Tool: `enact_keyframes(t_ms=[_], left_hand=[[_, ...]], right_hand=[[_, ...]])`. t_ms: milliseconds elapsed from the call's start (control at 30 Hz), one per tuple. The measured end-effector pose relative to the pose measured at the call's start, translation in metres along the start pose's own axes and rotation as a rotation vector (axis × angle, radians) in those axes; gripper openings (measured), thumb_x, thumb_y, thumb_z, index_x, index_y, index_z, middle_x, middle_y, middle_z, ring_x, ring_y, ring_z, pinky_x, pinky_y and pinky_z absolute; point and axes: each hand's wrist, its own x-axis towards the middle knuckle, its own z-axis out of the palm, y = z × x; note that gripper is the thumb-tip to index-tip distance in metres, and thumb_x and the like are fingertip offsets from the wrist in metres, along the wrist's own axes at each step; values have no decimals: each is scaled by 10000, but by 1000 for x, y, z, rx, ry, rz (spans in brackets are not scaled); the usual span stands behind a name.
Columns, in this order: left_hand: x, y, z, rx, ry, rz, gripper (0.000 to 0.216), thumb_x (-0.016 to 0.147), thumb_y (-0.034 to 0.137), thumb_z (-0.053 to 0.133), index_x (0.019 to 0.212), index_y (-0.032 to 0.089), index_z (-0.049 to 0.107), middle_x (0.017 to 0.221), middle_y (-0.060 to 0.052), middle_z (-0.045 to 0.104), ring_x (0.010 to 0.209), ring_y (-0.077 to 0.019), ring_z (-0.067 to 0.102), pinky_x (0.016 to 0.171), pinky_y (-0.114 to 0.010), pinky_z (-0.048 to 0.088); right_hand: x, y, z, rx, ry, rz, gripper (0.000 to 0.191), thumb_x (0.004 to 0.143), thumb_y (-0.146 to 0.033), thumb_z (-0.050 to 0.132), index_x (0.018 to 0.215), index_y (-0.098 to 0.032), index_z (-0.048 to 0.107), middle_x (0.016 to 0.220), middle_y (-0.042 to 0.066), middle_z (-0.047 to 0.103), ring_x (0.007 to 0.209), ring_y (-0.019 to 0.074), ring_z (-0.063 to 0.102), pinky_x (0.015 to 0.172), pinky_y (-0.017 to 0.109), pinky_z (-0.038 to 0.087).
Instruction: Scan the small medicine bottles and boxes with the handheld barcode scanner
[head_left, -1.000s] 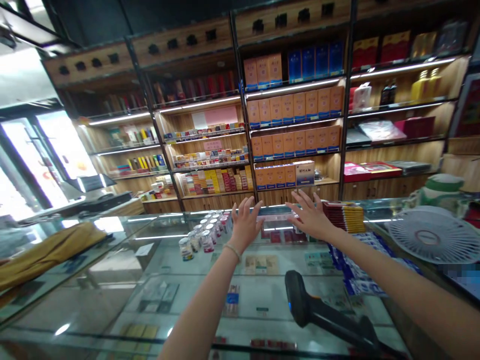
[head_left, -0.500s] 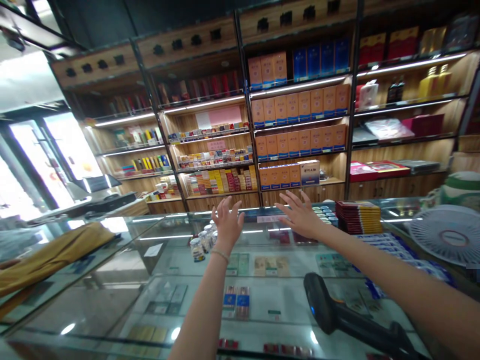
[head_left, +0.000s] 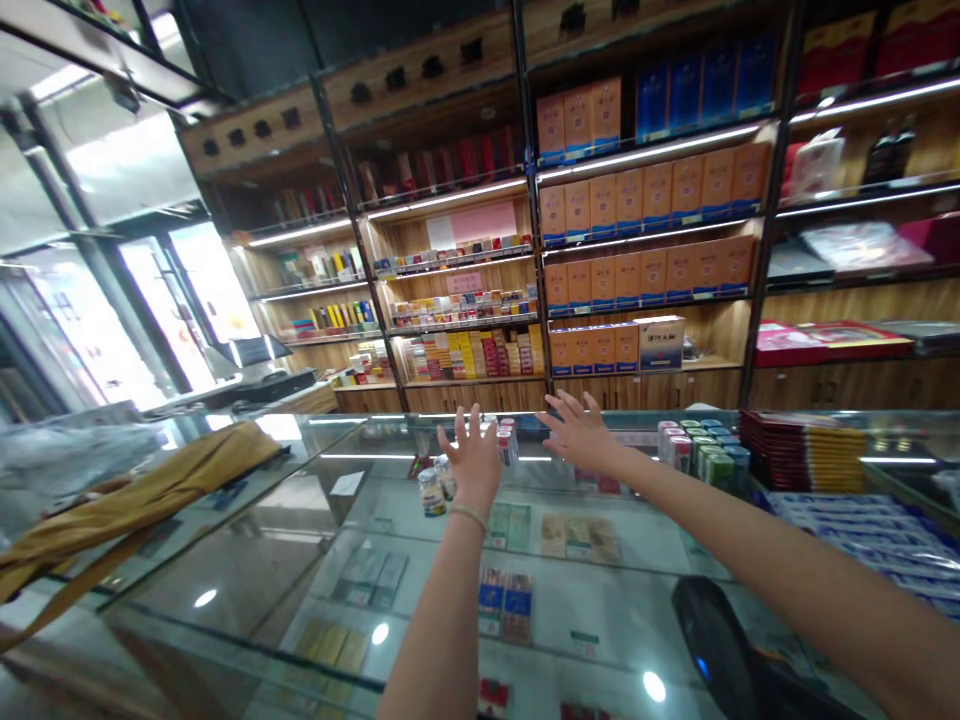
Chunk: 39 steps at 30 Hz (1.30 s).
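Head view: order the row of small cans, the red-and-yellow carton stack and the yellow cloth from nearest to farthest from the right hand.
1. The row of small cans, just to the right of the right hand.
2. The red-and-yellow carton stack, further right, beyond the cans.
3. The yellow cloth, far left, past the left hand.

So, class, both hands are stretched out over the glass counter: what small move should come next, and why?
Probably lower the left hand slightly towards the small jars beside it. Both it and the right hand are open, fingers spread, holding nothing above the glass counter, and those jars look nearest.
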Motion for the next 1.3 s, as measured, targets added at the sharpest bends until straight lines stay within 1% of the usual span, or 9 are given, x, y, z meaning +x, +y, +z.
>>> enact_keyframes(t_ms=[167,267,533,667,800,900,967,1167,1300], left_hand=[[-5,0,10,-18,-38,26,424,894,138,495,1246,290,674,1609,-65,382,1535,-327,190,1200,-699,61],[-7,1,12,-23,-25,19,434,903,128,473,1256,281,673,1605,-70,391,1532,-333,205,1203,-701,64],[-7,2,19,-38,-48,59,452,911,112,434,1276,240,670,1623,-98,350,1542,-340,179,1205,-708,46],[-7,1,18,-38,-44,58,439,902,100,450,1241,243,689,1607,-100,381,1533,-345,204,1199,-715,54],[-7,3,14,-61,-25,24,350,914,144,486,1124,266,738,1572,-80,443,1508,-354,260,1188,-719,90],[-7,4,12,-72,-3,-4,284,924,189,508,1026,267,762,1543,-64,485,1488,-356,290,1184,-718,103],[-7,5,11,-79,12,-10,273,915,185,518,996,267,766,1529,-59,502,1477,-353,304,1184,-712,114],[-6,5,11,-109,28,-16,254,892,178,541,952,274,768,1525,-46,504,1476,-342,298,1189,-701,106],[-7,7,8,-109,26,-6,229,900,203,553,987,271,753,1530,-56,496,1479,-331,292,1191,-695,92]], right_hand=[[23,-26,11,70,-168,-40,570,957,-411,534,1506,-296,432,1649,113,276,1527,332,171,1191,641,95],[32,-36,16,88,-222,-63,608,940,-392,565,1517,-276,414,1652,123,265,1529,338,159,1193,649,80],[42,-41,27,101,-237,-83,586,928,-380,570,1493,-295,445,1655,111,261,1535,334,137,1197,643,63],[47,-43,29,107,-231,-71,517,923,-372,565,1433,-301,522,1655,94,269,1533,324,144,1198,633,51],[52,-48,28,113,-211,-45,402,934,-361,541,1317,-277,627,1643,88,297,1532,306,138,1202,600,55],[58,-51,27,121,-207,-12,400,940,-386,530,1292,-235,644,1627,118,319,1524,309,160,1193,597,93],[62,-52,27,125,-216,4,403,932,-401,541,1275,-222,654,1617,134,330,1517,316,177,1182,605,118],[67,-54,24,122,-238,-3,361,894,-360,583,1199,-200,691,1607,152,345,1516,325,170,1177,606,115],[63,-50,17,116,-242,-39,315,884,-338,592,1143,-204,712,1616,142,335,1523,315,149,1185,598,85]])
